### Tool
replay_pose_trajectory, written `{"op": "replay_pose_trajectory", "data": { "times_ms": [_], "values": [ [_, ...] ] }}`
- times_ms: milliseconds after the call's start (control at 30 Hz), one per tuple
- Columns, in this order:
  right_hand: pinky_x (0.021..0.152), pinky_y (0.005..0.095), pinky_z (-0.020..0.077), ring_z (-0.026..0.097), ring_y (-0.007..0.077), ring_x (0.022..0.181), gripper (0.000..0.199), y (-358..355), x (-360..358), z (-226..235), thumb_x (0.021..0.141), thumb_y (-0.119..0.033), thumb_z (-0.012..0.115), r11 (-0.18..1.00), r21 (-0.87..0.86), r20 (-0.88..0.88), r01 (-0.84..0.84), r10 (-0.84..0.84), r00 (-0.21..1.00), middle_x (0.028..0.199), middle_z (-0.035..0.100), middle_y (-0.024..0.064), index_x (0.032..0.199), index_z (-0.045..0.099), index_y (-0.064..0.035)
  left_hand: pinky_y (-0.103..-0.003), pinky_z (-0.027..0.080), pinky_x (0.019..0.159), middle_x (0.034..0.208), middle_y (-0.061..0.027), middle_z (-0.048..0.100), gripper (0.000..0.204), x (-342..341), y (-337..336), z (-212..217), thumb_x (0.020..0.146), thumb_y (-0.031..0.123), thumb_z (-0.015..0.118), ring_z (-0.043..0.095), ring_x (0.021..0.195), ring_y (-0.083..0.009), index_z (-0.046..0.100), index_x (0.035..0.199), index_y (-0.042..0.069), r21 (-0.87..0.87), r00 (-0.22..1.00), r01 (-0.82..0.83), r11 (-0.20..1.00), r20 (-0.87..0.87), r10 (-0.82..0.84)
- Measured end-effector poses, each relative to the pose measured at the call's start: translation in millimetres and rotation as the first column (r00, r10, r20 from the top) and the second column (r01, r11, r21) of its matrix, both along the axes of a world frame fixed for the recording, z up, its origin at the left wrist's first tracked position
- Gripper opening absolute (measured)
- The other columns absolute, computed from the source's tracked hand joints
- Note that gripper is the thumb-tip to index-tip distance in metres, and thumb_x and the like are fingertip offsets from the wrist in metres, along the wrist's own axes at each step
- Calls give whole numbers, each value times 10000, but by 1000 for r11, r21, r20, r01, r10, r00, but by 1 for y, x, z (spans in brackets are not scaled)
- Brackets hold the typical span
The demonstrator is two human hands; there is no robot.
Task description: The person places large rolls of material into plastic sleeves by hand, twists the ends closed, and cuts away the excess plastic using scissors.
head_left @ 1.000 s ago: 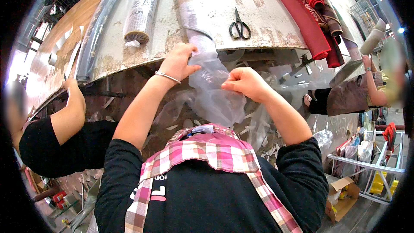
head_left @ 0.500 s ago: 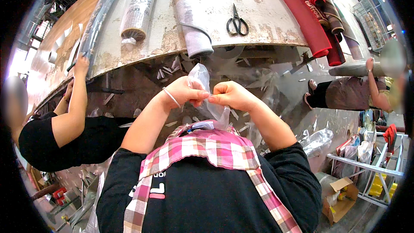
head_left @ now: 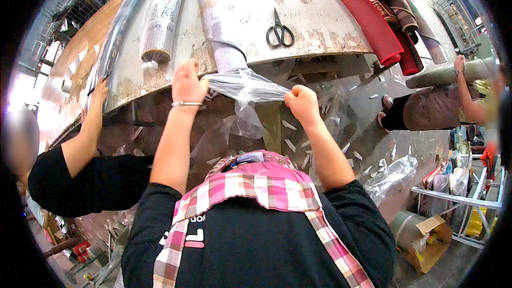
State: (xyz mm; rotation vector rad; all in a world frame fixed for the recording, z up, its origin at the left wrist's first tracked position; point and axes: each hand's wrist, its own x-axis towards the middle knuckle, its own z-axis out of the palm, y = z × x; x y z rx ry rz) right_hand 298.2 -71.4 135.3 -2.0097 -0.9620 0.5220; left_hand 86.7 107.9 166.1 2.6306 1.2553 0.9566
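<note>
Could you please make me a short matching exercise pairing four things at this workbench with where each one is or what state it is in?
Things:
1. scissors
2. clear plastic film
3. red rolls
4. cardboard box

States:
a. on the floor at lower right
b. stretched between left hand and right hand
c. lying closed on the table
d. lying along the table's right edge

Pairs: 1-c, 2-b, 3-d, 4-a
</note>
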Motion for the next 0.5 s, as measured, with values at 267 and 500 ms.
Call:
{"op": "replay_pose_trajectory", "data": {
  "times_ms": [267, 500],
  "values": [
    [558, 236, 437, 534, 114, 607, 148, -4, -20, 38, 742, -130, 546, 942, 300, -827, 150, 179, 533, 640, 532, 32, 654, 501, -21, -327, 388, 744, 597, -24, 567, 88, 50, -77, 5, 655, 203, 532, 562, 629, -191, 557, 618, 127, -232, 646, 549, 803, -491, -584],
    [974, 447, 155, 531, 181, 876, 434, 3, -7, 55, 636, -221, 608, 303, -313, 366, -900, 913, 180, 894, 557, 93, 1048, 485, -164, -310, 368, 797, 622, -36, 560, 127, 23, -60, -1, 640, 244, 527, 552, 704, -157, 567, 577, 142, -255, 120, 928, 272, -487, -865]
  ]
}}
